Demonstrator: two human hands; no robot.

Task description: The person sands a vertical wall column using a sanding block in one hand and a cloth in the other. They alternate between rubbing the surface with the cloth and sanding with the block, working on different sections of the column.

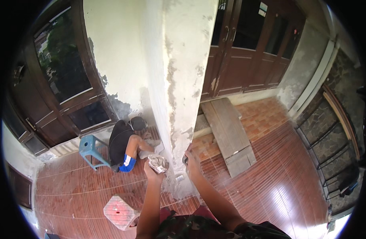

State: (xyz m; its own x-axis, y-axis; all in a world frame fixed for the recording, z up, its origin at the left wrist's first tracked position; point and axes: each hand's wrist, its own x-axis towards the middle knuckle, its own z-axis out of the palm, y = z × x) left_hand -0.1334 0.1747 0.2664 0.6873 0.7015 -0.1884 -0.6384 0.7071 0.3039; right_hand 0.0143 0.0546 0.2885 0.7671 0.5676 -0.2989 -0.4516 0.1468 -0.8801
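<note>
My left hand (153, 167) is closed around a crumpled grey-white rag (159, 162), held up just left of the white plastered pillar (179, 79). On the pillar's right edge, low down, my right hand (191, 157) presses a small dark tool (185, 159) against the worn plaster; the tool is mostly hidden by my fingers. Both forearms rise from the lower edge. The pillar's paint is flaked and grey along its corner.
A person in a black shirt and blue shorts (125, 145) crouches at the pillar's base beside a blue plastic stool (89, 149). A pink stool (121, 211) stands below left. A wooden plank ramp (228, 133) lies on the red tiled floor before brown doors (250, 44).
</note>
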